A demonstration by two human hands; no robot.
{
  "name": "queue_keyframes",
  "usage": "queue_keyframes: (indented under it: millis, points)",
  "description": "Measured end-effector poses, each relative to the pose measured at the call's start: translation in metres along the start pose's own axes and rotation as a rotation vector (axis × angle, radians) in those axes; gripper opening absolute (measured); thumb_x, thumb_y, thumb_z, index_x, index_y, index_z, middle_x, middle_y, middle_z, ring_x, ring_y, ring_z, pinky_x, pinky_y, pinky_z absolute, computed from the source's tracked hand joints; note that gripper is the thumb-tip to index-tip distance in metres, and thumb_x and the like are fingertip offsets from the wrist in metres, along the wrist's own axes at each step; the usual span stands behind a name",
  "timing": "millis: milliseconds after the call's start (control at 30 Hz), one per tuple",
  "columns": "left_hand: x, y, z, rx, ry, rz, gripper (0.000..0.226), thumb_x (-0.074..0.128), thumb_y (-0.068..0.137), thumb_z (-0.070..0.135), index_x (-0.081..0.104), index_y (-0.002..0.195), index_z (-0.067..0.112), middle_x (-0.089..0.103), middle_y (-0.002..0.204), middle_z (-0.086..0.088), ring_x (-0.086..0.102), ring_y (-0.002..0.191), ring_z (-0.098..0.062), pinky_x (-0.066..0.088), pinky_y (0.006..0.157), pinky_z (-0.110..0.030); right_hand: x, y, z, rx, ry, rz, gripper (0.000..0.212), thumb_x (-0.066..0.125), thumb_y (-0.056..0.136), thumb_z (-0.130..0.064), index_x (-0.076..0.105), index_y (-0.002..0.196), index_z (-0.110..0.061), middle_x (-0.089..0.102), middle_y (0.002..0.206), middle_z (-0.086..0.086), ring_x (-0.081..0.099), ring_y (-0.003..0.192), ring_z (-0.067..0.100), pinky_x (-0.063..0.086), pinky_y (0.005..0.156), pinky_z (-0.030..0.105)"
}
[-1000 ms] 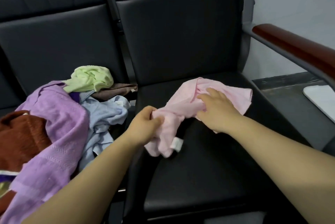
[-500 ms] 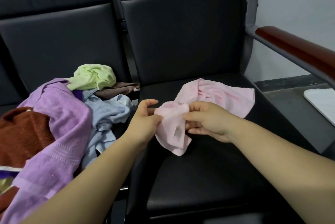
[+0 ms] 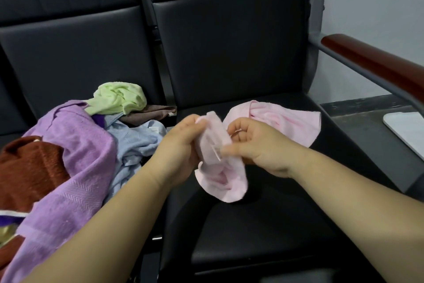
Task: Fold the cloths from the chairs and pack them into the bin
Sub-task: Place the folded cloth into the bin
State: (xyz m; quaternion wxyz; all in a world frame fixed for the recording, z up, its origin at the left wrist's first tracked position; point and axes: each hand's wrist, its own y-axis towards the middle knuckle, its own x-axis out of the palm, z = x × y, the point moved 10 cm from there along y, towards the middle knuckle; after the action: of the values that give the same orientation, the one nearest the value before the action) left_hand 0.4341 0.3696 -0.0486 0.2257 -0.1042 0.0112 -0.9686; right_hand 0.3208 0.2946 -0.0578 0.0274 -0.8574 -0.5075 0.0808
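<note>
Currently the pink cloth (image 3: 284, 123) is bunched and partly lifted over the seat of the right-hand chair (image 3: 252, 241). Its far end lies spread on the black cushion, while the near end hangs loose below the hands. The left hand (image 3: 179, 147) grips one gathered edge with its fingers curled round it. The right hand (image 3: 257, 145) pinches the cloth just beside it, thumb against the fabric, so the two hands nearly touch. On the neighbouring chair (image 3: 80, 53) to the left sits a pile of unfolded cloths: a purple towel (image 3: 75, 156), a light blue cloth (image 3: 135, 145), a green cloth (image 3: 119, 98), a brown cloth (image 3: 149, 113) and a rust-red cloth (image 3: 29, 168). A reddish-brown armrest (image 3: 378, 65) runs along the right side.
</note>
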Motion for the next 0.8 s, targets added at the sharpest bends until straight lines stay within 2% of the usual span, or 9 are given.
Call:
queue_keyframes:
  millis: [100, 167, 300, 367, 467, 567, 633, 700, 800]
  points:
    - [-0.005, 0.000, 0.005, -0.002, -0.151, 0.070, 0.029, 0.045, 0.102, 0.017, 0.047, 0.074, 0.018, 0.048, 0.070, 0.001, 0.051, 0.070, -0.012, 0.043, 0.071, -0.031, 0.008, 0.000, 0.014, 0.044, -0.403, -0.003, 0.014, 0.080, 0.083, -0.015, 0.068, 0.089, -0.017, 0.062, 0.068, -0.005, 0.061, 0.068, 0.010, 0.054, 0.067, 0.032]
    - [-0.012, -0.001, 0.004, -0.008, -0.199, 0.121, 0.029, 0.046, 0.101, 0.016, 0.050, 0.072, 0.018, 0.048, 0.073, 0.001, 0.051, 0.077, -0.013, 0.042, 0.078, -0.033, 0.007, 0.002, 0.023, 0.088, -0.471, 0.041, 0.013, 0.074, 0.084, -0.016, 0.064, 0.079, -0.009, 0.057, 0.068, -0.003, 0.057, 0.066, 0.015, 0.051, 0.066, 0.036]
    - [-0.042, -0.001, -0.006, -0.077, -0.395, 0.300, 0.019, 0.054, 0.095, 0.017, 0.071, 0.088, 0.013, 0.069, 0.099, -0.007, 0.065, 0.110, -0.025, 0.046, 0.106, -0.044, -0.002, 0.005, 0.025, 0.128, -0.270, 0.110, 0.015, 0.068, 0.092, -0.018, 0.065, 0.095, -0.003, 0.069, 0.078, -0.009, 0.066, 0.079, 0.024, 0.057, 0.081, 0.037]
    - [-0.055, 0.000, -0.011, -0.113, -0.445, 0.391, 0.009, 0.057, 0.090, 0.015, 0.065, 0.092, 0.010, 0.065, 0.096, -0.010, 0.065, 0.101, -0.028, 0.046, 0.107, -0.048, -0.003, 0.007, 0.025, 0.148, -0.079, 0.153, 0.006, 0.064, 0.098, -0.017, 0.068, 0.100, -0.014, 0.077, 0.102, 0.003, 0.073, 0.103, 0.029, 0.058, 0.099, 0.045]
    - [-0.062, 0.000, -0.016, -0.127, -0.504, 0.456, 0.024, 0.049, 0.092, 0.010, 0.048, 0.068, 0.015, 0.046, 0.063, 0.001, 0.050, 0.057, -0.014, 0.050, 0.073, -0.028, 0.000, 0.010, 0.009, 0.058, 0.022, 0.152, 0.011, 0.060, 0.102, -0.020, 0.069, 0.096, -0.022, 0.074, 0.095, 0.004, 0.069, 0.093, 0.022, 0.059, 0.088, 0.041]
    - [-0.061, -0.002, -0.013, -0.119, -0.450, 0.452, 0.036, 0.045, 0.096, 0.013, 0.030, 0.064, 0.023, 0.025, 0.054, 0.007, 0.022, 0.044, -0.008, 0.023, 0.043, -0.020, 0.004, 0.000, -0.008, -0.039, -0.179, -0.007, 0.014, 0.072, 0.095, -0.025, 0.067, 0.082, -0.027, 0.061, 0.073, -0.012, 0.054, 0.073, 0.005, 0.043, 0.068, 0.023]
    - [-0.064, -0.004, -0.001, -0.064, -0.311, 0.441, 0.034, 0.053, 0.096, 0.018, 0.036, 0.067, 0.026, 0.024, 0.055, 0.008, 0.019, 0.046, -0.009, 0.018, 0.039, -0.019, 0.001, -0.006, 0.001, 0.033, -0.553, -0.111, 0.022, 0.078, 0.087, -0.030, 0.061, 0.074, -0.028, 0.056, 0.067, -0.016, 0.052, 0.066, 0.002, 0.042, 0.063, 0.020]
    - [-0.064, -0.006, 0.024, 0.105, 0.105, 0.367, 0.030, 0.068, 0.087, 0.026, 0.046, 0.067, 0.026, 0.036, 0.056, 0.005, 0.029, 0.048, -0.013, 0.027, 0.040, -0.022, -0.025, -0.002, 0.011, 0.095, -0.779, -0.030, 0.022, 0.076, 0.084, -0.029, 0.059, 0.070, -0.026, 0.059, 0.072, -0.014, 0.055, 0.070, 0.010, 0.047, 0.065, 0.027]
    - [-0.024, -0.012, 0.028, 0.212, 0.928, 0.015, 0.022, 0.086, 0.072, 0.035, 0.069, 0.079, 0.024, 0.064, 0.074, 0.005, 0.059, 0.064, -0.012, 0.049, 0.056, -0.024, -0.066, -0.005, -0.002, 0.064, -0.663, 0.258, 0.011, 0.075, 0.086, -0.028, 0.069, 0.076, -0.027, 0.069, 0.089, -0.008, 0.064, 0.084, 0.016, 0.056, 0.072, 0.035]
